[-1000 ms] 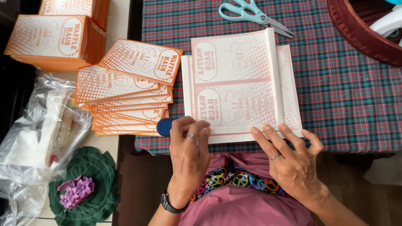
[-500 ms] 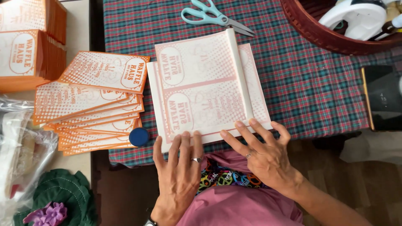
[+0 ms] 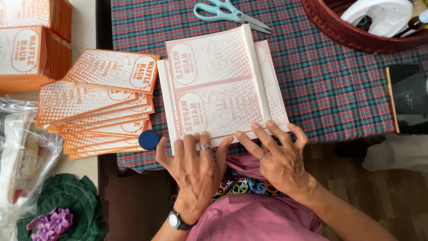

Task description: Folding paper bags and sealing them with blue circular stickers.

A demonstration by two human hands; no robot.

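Both the left hand and right hand press flat and spread, grasping nothing, on the near edge of the bag stack on the tablecloth; thin, light, floppy paper, likely slippery, best pinched at an edge

Around the printed paper stack, bare plaid bench lies open to its right. To its left, fanned orange bags and a blue cap crowd close. Beyond it lie scissors, with a red basket farther right. A phone bounds the open strip.
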